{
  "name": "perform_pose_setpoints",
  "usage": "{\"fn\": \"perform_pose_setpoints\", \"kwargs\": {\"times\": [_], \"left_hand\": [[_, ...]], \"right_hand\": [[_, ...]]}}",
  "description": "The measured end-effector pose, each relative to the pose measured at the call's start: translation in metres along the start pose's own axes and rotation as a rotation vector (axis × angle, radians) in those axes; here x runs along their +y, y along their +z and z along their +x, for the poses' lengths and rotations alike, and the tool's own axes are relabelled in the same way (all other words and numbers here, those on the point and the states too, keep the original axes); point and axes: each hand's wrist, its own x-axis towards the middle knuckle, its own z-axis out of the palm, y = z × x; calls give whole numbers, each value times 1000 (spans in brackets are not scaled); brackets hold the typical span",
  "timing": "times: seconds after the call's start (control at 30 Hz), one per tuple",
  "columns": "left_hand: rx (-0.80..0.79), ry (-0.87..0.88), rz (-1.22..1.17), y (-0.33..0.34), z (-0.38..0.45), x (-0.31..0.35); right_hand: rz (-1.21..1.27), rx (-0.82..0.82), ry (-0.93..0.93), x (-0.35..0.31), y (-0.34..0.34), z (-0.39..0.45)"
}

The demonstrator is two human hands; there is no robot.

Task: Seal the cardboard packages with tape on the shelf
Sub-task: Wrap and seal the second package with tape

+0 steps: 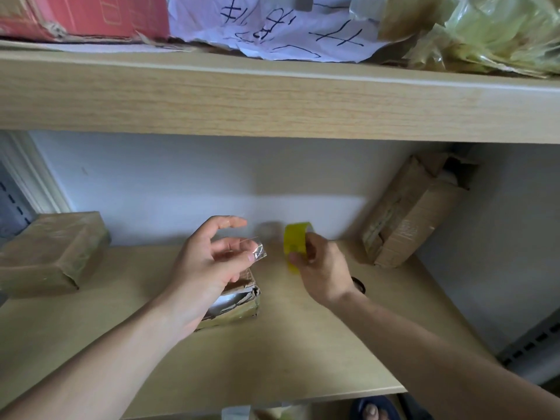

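Three cardboard packages on the lower shelf. Item one, the small package: mid-shelf, torn open at its right end with shiny wrapping showing, largely hidden beneath the left hand; long axis cannot be told. Item two, a wrapped package: far left end of the shelf, lying flat, well apart from the hands. Item three, an opened package: rear right corner, tilted against the wall, flaps loose. Tape: a yellow tape roll, clamped in the curled fingers of the right hand, held on edge above the shelf, just right of item one. A clear tape strip is pinched at the left hand's thumb and fingertip, other fingers spread; it sits directly above item one's torn end, and whether it remains joined to the roll cannot be told. Judgement: the left hand is the nearer, and the strip need only go downward onto the torn end. Upper shelf: a red box, scribbled white paper, yellowish plastic bags.
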Motion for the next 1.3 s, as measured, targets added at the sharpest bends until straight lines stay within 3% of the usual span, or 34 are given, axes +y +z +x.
{"fn": "perform_pose_setpoints", "kwargs": {"times": [0.07,0.13,0.23,0.27,0.33,0.4,0.43,0.47,0.53,0.6,0.83,1.07,1.3], "left_hand": [[8,-18,-42,-4,1,-1],[10,-19,-60,-9,1,-3],[25,-25,-47,-17,0,-7],[33,-25,-44,-19,-1,-7],[48,-23,-38,-24,-1,-6],[50,-20,-43,-28,-1,-5],[49,-16,-44,-28,-1,-4],[50,-13,-48,-28,-2,-3],[53,-12,-50,-27,-4,-1],[36,-13,-36,-24,-7,2],[47,46,-12,-23,-13,7],[208,126,34,-21,-18,7],[275,204,164,-32,-14,3]], "right_hand": [[-373,72,-210,6,-13,12],[-686,-23,-237,18,-24,21],[-720,-278,-116,41,-27,25],[-732,-297,-118,44,-26,23],[-770,-179,-179,39,-27,22],[-635,12,-262,17,-25,17],[-444,52,-276,0,-25,9],[-186,19,-195,-21,-23,-1],[358,-237,40,-63,-19,-26],[618,-380,113,-85,-11,-42],[815,-349,228,-93,-1,-43],[950,-337,259,-96,4,-43],[892,-304,242,-99,7,-47]]}}
